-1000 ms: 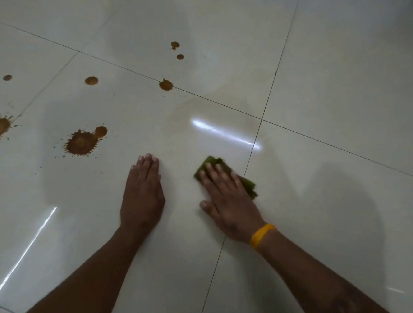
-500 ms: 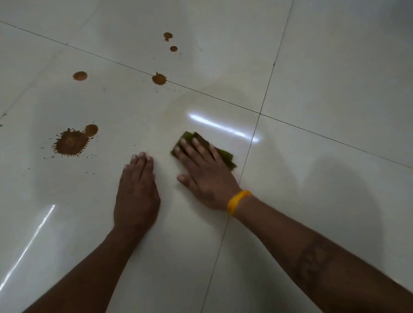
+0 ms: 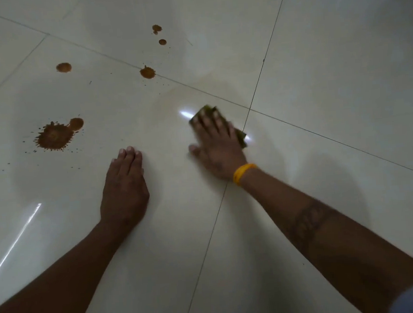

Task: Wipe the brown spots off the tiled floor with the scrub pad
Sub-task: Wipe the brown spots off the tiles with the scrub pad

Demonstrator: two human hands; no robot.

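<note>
The right hand [image 3: 218, 144] lay flat on the scrub pad [image 3: 240, 135], pressing it to the tiled floor [image 3: 330, 77], just left of the point where four tiles met. The left hand [image 3: 125, 187] rested palm-down on the same tile, nearer the person and to the left of the right hand, apart from it. A large spot [image 3: 53, 137] lay to the left of and beyond the left hand, with a smaller spot [image 3: 76, 123] touching its far right edge. Farther off, a spot [image 3: 63, 67] lay behind these. Another spot [image 3: 147, 72] sat beside the grout line [image 3: 108, 56], and a pair of spots [image 3: 159, 35] lay beyond that line, on the next tile.
</note>
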